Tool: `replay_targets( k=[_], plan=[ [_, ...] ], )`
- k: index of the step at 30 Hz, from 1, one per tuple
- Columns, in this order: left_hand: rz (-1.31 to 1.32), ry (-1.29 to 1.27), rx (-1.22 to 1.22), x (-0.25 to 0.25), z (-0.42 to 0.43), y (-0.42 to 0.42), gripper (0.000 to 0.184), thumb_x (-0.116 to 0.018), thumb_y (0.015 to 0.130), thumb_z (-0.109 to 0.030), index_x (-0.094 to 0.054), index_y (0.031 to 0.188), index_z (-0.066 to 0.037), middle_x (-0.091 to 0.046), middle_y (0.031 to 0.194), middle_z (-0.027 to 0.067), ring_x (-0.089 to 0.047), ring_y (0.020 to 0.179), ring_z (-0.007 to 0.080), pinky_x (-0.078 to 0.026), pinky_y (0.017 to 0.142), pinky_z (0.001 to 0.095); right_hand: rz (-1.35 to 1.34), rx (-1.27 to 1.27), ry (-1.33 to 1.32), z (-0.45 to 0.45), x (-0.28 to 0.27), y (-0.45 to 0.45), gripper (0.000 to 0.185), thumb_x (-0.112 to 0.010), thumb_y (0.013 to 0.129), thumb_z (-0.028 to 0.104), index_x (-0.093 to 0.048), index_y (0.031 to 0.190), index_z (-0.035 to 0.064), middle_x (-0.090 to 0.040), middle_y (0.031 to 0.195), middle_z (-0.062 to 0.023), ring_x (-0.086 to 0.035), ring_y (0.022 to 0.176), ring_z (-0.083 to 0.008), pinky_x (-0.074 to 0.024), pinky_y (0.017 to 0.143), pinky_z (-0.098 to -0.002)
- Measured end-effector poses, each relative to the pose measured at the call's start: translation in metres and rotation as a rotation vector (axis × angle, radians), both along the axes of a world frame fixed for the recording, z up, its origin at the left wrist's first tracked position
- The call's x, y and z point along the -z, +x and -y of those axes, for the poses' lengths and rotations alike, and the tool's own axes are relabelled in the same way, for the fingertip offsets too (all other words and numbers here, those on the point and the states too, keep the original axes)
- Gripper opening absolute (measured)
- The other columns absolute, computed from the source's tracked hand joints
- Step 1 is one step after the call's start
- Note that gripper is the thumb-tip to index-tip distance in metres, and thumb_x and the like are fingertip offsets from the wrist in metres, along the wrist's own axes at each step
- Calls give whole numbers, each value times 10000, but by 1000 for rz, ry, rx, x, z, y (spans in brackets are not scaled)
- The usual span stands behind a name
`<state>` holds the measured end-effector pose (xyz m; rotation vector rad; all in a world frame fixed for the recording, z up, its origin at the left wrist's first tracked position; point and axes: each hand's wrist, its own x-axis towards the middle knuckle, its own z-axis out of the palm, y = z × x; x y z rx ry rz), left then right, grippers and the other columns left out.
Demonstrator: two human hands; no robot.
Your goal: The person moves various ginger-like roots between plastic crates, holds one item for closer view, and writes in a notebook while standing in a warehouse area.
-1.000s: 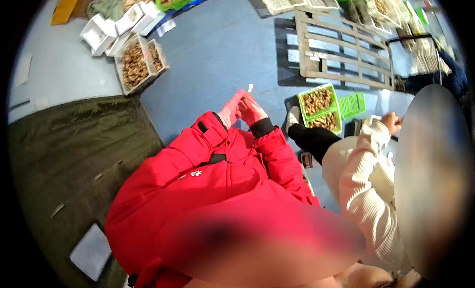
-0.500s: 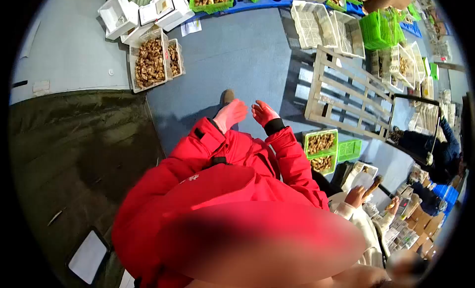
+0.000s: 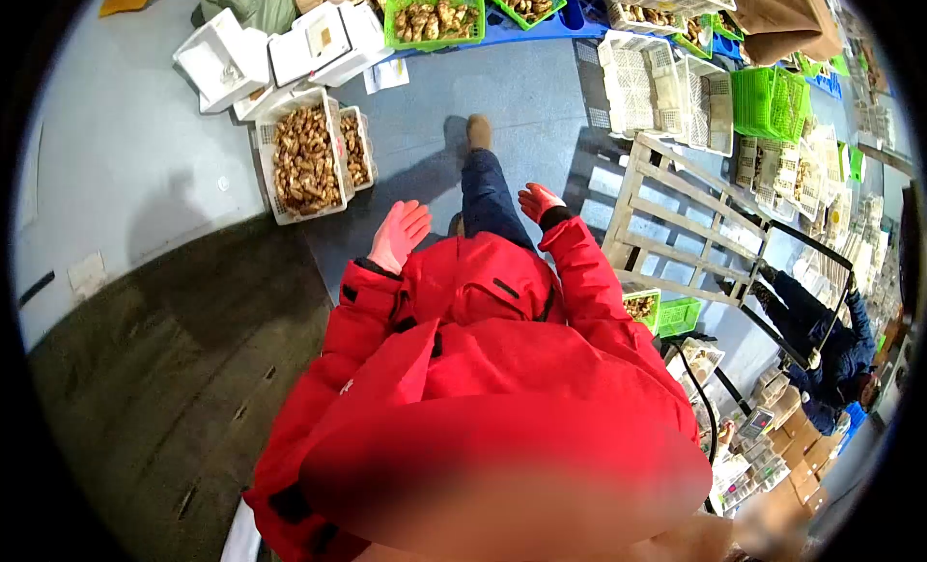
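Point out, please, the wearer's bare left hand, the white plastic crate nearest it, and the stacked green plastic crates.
Bare left hand (image 3: pixel 399 234): head view, mid-hand.
White plastic crate (image 3: pixel 311 215): head view, near wall.
Stacked green plastic crates (image 3: pixel 756 104): head view, left-hand side.

Bright light is catching the left hand (image 3: pixel 398 236), right hand (image 3: pixel 543 201) and blue floor (image 3: pixel 536 94); soft shadow is darkening the pale surface (image 3: pixel 111 181). Distortion is curving the edges, blackness is filling 4 corners, blur is smearing the lower red jacket (image 3: pixel 531 364).
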<state>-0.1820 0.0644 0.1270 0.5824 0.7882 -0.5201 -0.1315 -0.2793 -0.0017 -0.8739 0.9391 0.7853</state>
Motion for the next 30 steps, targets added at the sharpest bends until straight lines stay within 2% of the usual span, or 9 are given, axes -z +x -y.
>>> replay_targets(
  k=[6,9,14,15,16,17,19,28,30],
  plan=[
    [-16,107,-56,24,-33,147,553,-433,883,-403,-347,1251,1,-438,1245,162,-459,1108,259,-405,899,367,-240,129,-41,57,148,103,338,-467,847,292,-461,1138,121,-557,1119,-89,-541,982,-272,-460,774,-412],
    [-32,214,-79,17,-58,209,481,-403,903,-354,-372,1240,-13,-450,1237,150,-475,1088,257,-404,899,353,-225,227,-212,56,117,198,319,-533,838,225,-485,1136,121,-585,1006,-188,-579,851,-344,-479,687,-440],
    [325,223,135,45,-106,254,360,-336,906,-231,-365,1208,-36,-448,1207,150,-458,1093,264,-365,941,357,71,-32,43,62,130,388,140,-473,838,259,-484,836,119,-516,716,-75,-495,625,-230,-401,514,-345],
    [100,265,63,45,-107,258,387,-356,902,-288,-388,1199,-42,-462,1201,142,-463,1089,265,-376,920,360,86,-123,-228,26,27,448,148,-471,843,261,-493,851,115,-526,723,-69,-504,637,-219,-399,514,-324],
    [-125,307,-5,45,-108,265,418,-377,898,-345,-412,1189,-48,-476,1195,135,-468,1085,267,-387,899,363,169,-174,-54,57,142,469,250,-548,824,247,-528,1029,105,-607,871,-116,-579,726,-248,-454,564,-320],
    [-349,346,-73,51,-107,276,453,-397,894,-402,-436,1180,-54,-490,1189,127,-473,1081,268,-398,877,366,159,-140,-144,44,68,510,368,-589,811,225,-497,1147,108,-611,970,-154,-604,791,-270,-479,601,-339],
    [-451,393,-6,66,-106,294,479,-434,870,-428,-445,1169,-53,-498,1179,124,-471,1084,273,-398,875,365,277,-81,-105,58,100,557,354,-578,822,203,-491,1146,89,-605,972,-157,-596,808,-268,-477,613,-352],
    [-411,557,400,107,-90,446,481,-474,864,-407,-462,1182,-47,-514,1173,131,-491,1082,230,-388,904,333,38,-5,-560,67,160,614,465,-606,740,152,-474,1176,58,-610,789,-90,-591,617,-179,-451,493,-276],
    [-476,580,362,106,-81,461,380,-474,880,-347,-520,1123,-57,-586,1041,72,-566,920,159,-446,746,262,-33,-36,-465,57,196,631,477,-608,771,170,-437,1202,60,-613,900,-87,-605,691,-194,-457,538,-282]
  ],
)
